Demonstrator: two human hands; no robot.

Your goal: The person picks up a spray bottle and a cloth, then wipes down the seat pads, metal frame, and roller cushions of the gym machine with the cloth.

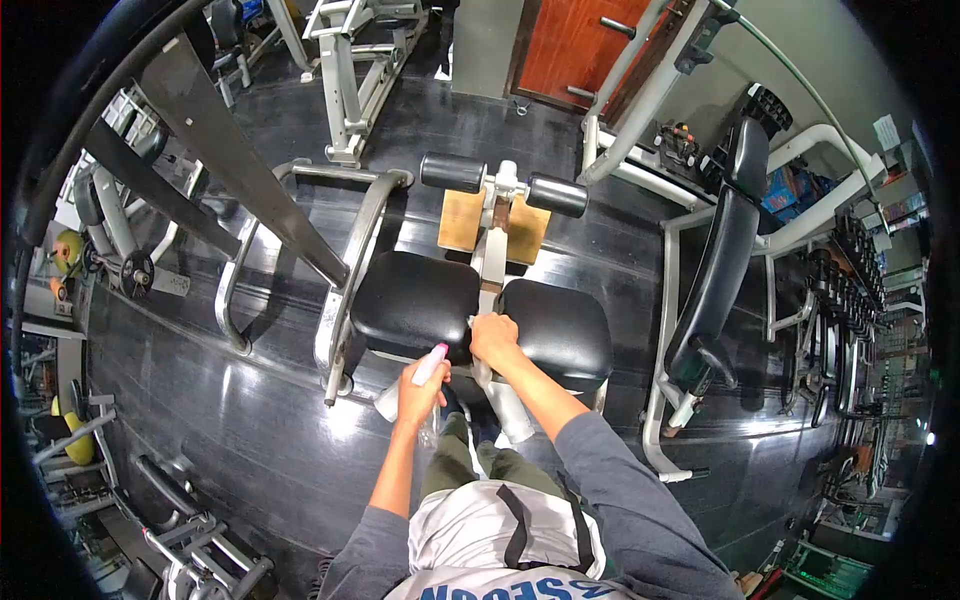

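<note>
My left hand (418,392) is closed around a spray bottle (431,365) with a white head and a pink tip, just short of the padded bench. Part of a clear body shows below that hand. My right hand (495,341) is closed at the gap between the two black pads, by the inner edge of the right pad (560,325). A pale, cloth-like piece (482,374) shows beneath its fingers, partly hidden by the hand. The left pad (415,295) lies just beyond my left hand.
Two black foam rollers (453,171) stand ahead of the pads, above a wooden footplate (461,222). A bent metal frame (360,250) is to the left. A tall padded bench (715,270) stands to the right, with a dumbbell rack (850,290) beyond it.
</note>
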